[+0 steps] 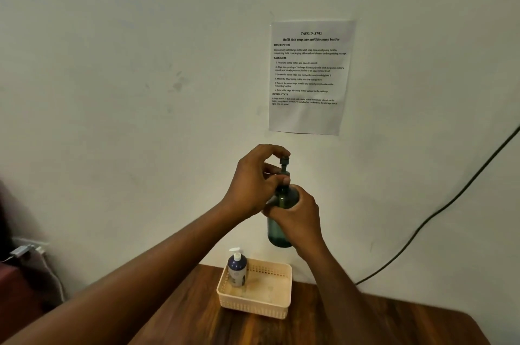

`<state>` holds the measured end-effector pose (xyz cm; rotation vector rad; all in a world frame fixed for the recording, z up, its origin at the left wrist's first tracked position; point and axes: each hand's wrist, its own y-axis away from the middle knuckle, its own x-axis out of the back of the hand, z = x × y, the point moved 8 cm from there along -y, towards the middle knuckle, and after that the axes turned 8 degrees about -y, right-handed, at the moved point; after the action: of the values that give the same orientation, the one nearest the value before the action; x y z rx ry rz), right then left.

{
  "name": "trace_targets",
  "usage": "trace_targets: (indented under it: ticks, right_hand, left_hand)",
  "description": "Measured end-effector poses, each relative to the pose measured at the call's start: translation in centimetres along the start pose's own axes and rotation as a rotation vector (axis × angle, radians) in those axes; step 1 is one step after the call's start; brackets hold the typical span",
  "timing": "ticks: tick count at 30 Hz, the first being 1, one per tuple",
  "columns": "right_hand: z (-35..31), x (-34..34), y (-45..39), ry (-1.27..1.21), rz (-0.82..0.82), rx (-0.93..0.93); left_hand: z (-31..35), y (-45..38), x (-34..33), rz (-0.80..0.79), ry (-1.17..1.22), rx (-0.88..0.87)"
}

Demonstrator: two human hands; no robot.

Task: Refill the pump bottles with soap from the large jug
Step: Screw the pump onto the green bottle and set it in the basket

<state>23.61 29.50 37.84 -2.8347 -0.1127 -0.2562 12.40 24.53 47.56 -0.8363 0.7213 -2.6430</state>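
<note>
A dark green pump bottle [277,233] is held up in the air in front of the wall. My right hand [298,216] grips its body from the right. My left hand [254,181] has its fingers curled round the dark pump head [284,162] at the bottle's neck. Below, a navy pump bottle with a white pump [237,267] stands upright in the left corner of a cream plastic basket [259,306]. No large jug is in view.
The basket sits on a brown wooden table [365,325] against a white wall. A printed task sheet [309,77] is taped to the wall above. A black cable [439,212] runs down the wall at right. A plug and white cord [26,250] are at far left.
</note>
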Motion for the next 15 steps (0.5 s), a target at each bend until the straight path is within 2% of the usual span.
trace_targets:
  ticks: [2,7,11,13,15]
  right_hand:
    - [-0.2,0.2,-0.1,0.0,0.0,0.014]
    - [-0.7,0.6,-0.1,0.007,0.017,0.032]
    - [-1.3,0.5,0.2,-0.016,0.025,0.05]
    - [-1.2,0.6,0.2,-0.028,0.014,0.039]
    - [-1.2,0.8,0.2,-0.044,0.007,0.026]
  left_hand:
    - [-0.4,-0.1,0.0,-0.031,0.029,0.028]
    - [-0.9,-0.1,0.9,0.078,-0.104,0.096]
    - [-0.8,-0.2,0.5,0.08,-0.123,0.136]
    - [-0.9,-0.6,0.5,0.018,-0.078,0.15]
    - [-1.1,-1.0,0.2,-0.116,0.001,0.173]
